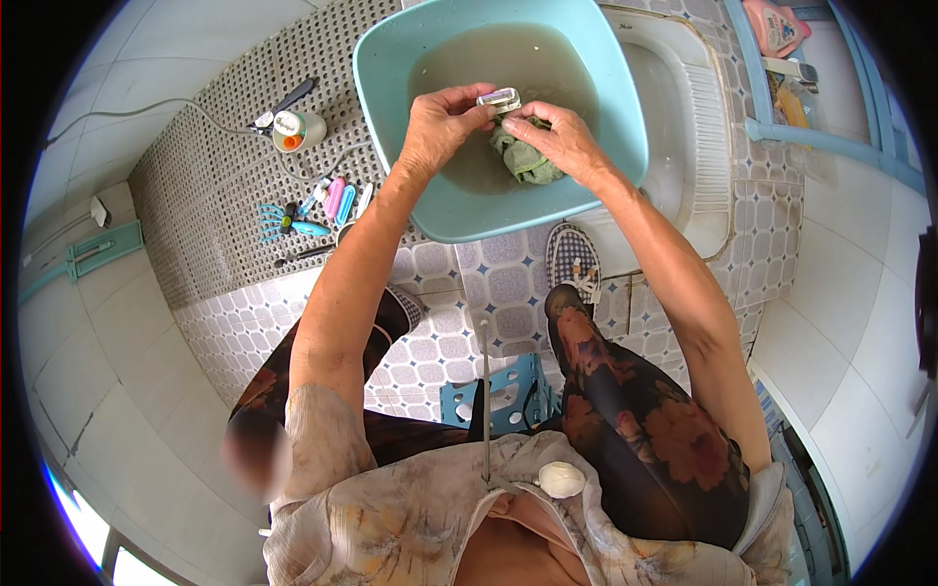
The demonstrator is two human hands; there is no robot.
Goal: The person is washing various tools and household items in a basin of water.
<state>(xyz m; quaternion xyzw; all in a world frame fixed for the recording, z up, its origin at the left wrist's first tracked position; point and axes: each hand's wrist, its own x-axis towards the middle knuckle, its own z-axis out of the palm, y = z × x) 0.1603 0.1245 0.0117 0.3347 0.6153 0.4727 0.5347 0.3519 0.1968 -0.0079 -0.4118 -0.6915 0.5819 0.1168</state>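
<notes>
Over the middle of the blue basin (469, 223), my left hand (440, 125) has thumb and forefinger pinched together on a small clear-and-silver piece (500, 99). My right hand (562, 145) comes in over the basin from its right side, fingers drawn together on the top of a green cloth (528, 161); whether those fingertips also press on the piece, I cannot tell. The piece looks hard and smooth, so if my skin is wet, it could slip out of that narrow pinch. It would drop straight into the basin, where the cloudy water (459, 63) would hide it. The cloth hangs bunched low in the basin; soaked, it could grow heavy, sag from my fingers or drag against the piece.

A careless jerk outward carries other risks. Beyond the basin's near edge is my checked shoe (575, 262), which splashes could wet. Left of the basin, pink and blue slim items (338, 198) and a tined tool (293, 223) lie on a grey holed mat (195, 195); anything small landing among them might be easy to overlook. Right of the basin lies the white squat toilet (708, 127), the worst landing place, should the piece spring over the rim.
</notes>
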